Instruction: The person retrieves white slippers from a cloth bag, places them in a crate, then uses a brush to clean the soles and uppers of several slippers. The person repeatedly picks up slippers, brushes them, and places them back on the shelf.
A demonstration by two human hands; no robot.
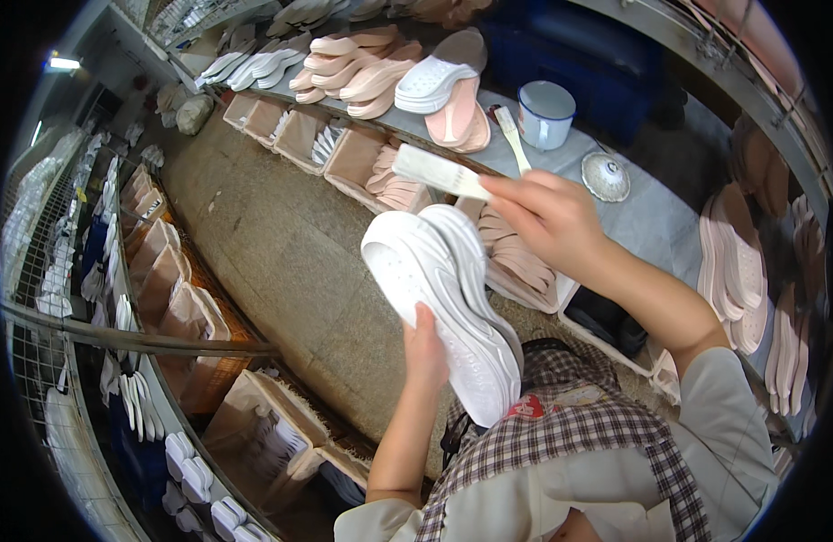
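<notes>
My left hand is closed round a pair of thick white shoe soles, thumb on the face of the near one. The two soles lie one against the other, standing tilted in front of my checked apron. Above their upper ends, my right hand pinches a flat white brush, its broad end pointing left and apart from the soles. On the bench beyond my right hand lies another flat brush, with a pale handle and a dark tip, beside a white enamel mug.
The grey bench carries a round pale lid, stacked pink soles and white soles. Lined bins of parts stand below it. Across the floor, a rack holds white pieces above more bins.
</notes>
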